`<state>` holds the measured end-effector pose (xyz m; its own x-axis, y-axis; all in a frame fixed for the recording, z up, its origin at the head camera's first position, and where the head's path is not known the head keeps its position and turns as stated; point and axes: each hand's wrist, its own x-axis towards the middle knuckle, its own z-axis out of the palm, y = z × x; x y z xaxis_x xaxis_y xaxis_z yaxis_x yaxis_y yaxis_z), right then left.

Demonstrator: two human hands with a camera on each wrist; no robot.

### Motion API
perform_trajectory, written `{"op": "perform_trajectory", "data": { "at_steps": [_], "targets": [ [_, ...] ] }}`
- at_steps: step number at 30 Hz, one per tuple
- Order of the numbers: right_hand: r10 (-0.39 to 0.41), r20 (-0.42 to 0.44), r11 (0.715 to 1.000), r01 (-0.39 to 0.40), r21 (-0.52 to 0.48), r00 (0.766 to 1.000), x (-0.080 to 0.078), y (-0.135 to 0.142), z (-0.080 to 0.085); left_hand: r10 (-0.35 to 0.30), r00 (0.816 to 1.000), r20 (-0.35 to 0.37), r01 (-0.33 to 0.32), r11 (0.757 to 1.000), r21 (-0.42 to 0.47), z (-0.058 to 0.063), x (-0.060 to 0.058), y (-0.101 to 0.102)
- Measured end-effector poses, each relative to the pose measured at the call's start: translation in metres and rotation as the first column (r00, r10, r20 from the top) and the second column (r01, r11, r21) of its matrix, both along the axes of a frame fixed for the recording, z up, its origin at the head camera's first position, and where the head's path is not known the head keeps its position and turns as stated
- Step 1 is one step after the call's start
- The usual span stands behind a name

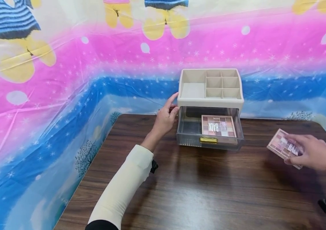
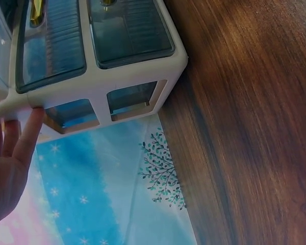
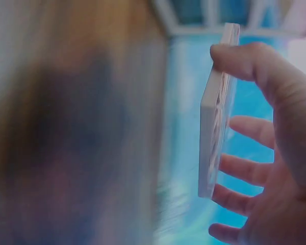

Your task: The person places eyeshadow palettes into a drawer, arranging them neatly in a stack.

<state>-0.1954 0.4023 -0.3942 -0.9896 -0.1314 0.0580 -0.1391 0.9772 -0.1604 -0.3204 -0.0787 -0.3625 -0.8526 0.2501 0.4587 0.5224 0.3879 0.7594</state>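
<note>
An eyeshadow palette (image 1: 283, 147) is in my right hand (image 1: 314, 151), gripped between thumb and fingers above the right side of the table. The right wrist view shows that palette (image 3: 210, 138) edge-on, with the thumb on one edge. A cream desktop organizer (image 1: 210, 103) stands at the back of the table, its clear upper drawer (image 1: 189, 141) pulled out. Inside the drawer lies a second palette (image 1: 218, 126), face up. My left hand (image 1: 166, 118) touches the organizer's left side; in the left wrist view its fingers (image 2: 28, 138) lie against the side frame, thumb out of clear sight.
The organizer's top has several compartments (image 1: 221, 83). A gold handle (image 1: 208, 140) sits on the drawer front. Dark wooden table (image 1: 209, 198) spreads in front. A patterned cloth (image 1: 65, 111) hangs behind and to the left.
</note>
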Motion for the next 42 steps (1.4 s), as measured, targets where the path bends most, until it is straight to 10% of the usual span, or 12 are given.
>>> {"op": "perform_trajectory", "data": {
  "at_steps": [9, 18, 35, 39, 42],
  "targets": [
    [0.209, -0.160, 0.969, -0.227, -0.098, 0.965, 0.007, -0.058, 0.084, -0.007, 1.000, 0.008, 0.007, 1.000, 0.005, 0.001, 0.001, 0.000],
    [0.396, -0.173, 0.902, -0.418, -0.112, 0.902, 0.006, -0.140, 0.130, -0.012, 1.000, 0.016, 0.011, 1.000, 0.024, 0.000, 0.002, -0.001],
    [0.478, -0.085, 0.868, -0.485, -0.106, 0.874, -0.019, -0.196, 0.133, -0.006, 1.000, -0.004, 0.006, 1.000, 0.004, -0.002, 0.001, 0.001],
    [0.443, -0.188, 0.880, -0.466, -0.096, 0.876, -0.011, -0.203, 0.129, -0.013, 1.000, -0.004, 0.013, 1.000, 0.015, 0.000, 0.001, 0.000],
    [0.433, -0.376, 0.875, -0.483, -0.045, 0.819, 0.003, -0.214, 0.120, -0.015, 1.000, -0.006, 0.015, 1.000, 0.024, 0.000, 0.001, -0.001]
  ]
}}
